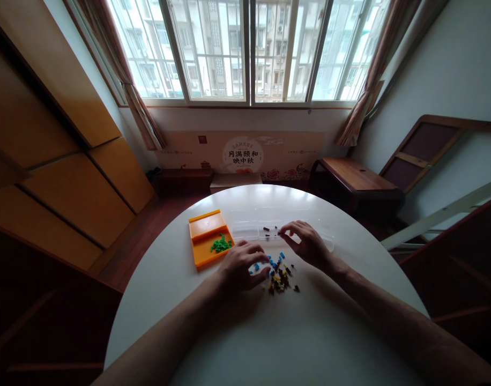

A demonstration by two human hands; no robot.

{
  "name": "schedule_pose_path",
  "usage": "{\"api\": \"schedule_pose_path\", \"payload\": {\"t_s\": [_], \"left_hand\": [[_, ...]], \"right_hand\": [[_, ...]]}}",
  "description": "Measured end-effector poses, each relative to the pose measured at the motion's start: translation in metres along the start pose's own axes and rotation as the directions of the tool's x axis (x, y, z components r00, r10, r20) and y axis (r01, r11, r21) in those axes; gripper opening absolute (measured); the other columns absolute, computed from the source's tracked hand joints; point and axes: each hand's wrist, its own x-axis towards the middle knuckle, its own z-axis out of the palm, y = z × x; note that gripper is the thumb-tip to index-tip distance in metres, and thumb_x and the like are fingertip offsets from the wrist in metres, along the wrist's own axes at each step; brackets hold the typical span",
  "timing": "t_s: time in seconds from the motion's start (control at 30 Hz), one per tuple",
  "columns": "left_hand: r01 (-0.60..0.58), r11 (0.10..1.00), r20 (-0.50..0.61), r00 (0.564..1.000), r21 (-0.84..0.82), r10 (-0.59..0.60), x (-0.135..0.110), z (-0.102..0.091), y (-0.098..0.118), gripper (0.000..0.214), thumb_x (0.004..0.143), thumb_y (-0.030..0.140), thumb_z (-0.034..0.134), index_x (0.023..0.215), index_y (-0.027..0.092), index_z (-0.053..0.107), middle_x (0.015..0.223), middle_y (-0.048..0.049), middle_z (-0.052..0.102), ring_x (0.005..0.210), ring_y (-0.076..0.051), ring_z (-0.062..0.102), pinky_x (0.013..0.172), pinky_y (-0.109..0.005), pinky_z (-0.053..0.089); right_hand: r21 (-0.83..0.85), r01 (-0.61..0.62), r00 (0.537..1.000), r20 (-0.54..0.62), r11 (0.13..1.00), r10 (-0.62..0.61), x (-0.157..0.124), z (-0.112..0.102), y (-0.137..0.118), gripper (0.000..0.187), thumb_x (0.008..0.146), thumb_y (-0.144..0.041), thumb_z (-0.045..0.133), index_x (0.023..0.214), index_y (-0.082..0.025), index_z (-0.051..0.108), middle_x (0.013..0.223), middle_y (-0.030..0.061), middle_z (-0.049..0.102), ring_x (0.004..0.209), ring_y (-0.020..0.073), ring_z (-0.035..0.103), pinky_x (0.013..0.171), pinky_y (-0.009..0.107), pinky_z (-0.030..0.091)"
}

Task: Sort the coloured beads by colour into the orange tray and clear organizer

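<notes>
My right hand (307, 242) is over the clear plastic compartment box (245, 230), thumb and index finger pinched at a small dark brick (279, 233). A few dark brown bricks (266, 229) lie inside that box beside the fingertips. My left hand (245, 264) rests low over the table, thumb and fingers apart, next to the blue bricks (256, 266). Between my wrists spreads a loose pile of yellow, brown and black bricks (281, 280), with blue ones along its far side. The left fingers partly cover some blue pieces.
An orange tray (197, 256) with small green bricks (221, 244) stands left of the clear box. Everything lies on a round white table (157, 300). Beyond its far edge are a low wooden bench (356, 174) and a windowed wall; wooden cabinets (76, 187) stand at left.
</notes>
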Motion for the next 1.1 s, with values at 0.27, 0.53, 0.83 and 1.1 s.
{"api": "schedule_pose_path", "payload": {"t_s": [0.27,0.53,0.83,1.1], "left_hand": [[-0.055,0.998,-0.005,0.998,0.013,0.055,-0.001,0.002,-0.004,0.015,0.094,0.036,0.073,0.102,0.024,0.079,0.098,-0.006,0.079,0.08,-0.02,0.072,0.087,-0.039,0.05],[-0.055,0.997,0.093,0.994,-0.057,0.06,0.001,-0.003,0.0,0.024,0.089,0.041,0.076,0.107,0.026,0.08,0.101,-0.0063,0.079,0.085,-0.021,0.074,0.087,-0.038,0.051],[-0.066,0.996,0.121,0.99,-0.062,0.073,-0.001,0.0,-0.003,0.024,0.091,0.041,0.078,0.11,0.027,0.08,0.106,-0.0063,0.079,0.085,-0.02,0.073,0.085,-0.035,0.055],[-0.102,0.995,0.102,0.989,-0.021,0.103,-0.001,0.001,-0.004,0.023,0.092,0.042,0.075,0.109,0.026,0.08,0.104,-0.0052,0.078,0.084,-0.019,0.072,0.084,-0.035,0.055]], "right_hand": [[-0.116,-0.064,0.998,-0.006,0.991,0.063,0.012,0.016,0.002,0.018,0.101,-0.014,0.068,0.116,-0.024,0.071,0.105,0.0047,0.08,0.09,0.0244,0.072,0.088,0.041,0.056],[0.088,0.056,0.992,0.111,0.995,-0.065,-0.022,-0.009,-0.013,0.024,0.095,-0.005,0.063,0.108,-0.025,0.07,0.102,0.0053,0.077,0.095,0.0242,0.071,0.088,0.04,0.058],[0.26,0.066,0.898,0.404,0.963,-0.171,-0.025,-0.028,-0.017,0.031,0.081,-0.011,0.073,0.108,-0.025,0.07,0.104,0.0035,0.074,0.092,0.0213,0.068,0.085,0.034,0.057],[0.266,0.017,0.908,0.399,0.964,-0.127,-0.028,-0.03,-0.024,0.019,0.09,-0.01,0.069,0.099,-0.027,0.073,0.102,0.0033,0.075,0.089,0.0194,0.069,0.083,0.032,0.057]]}}
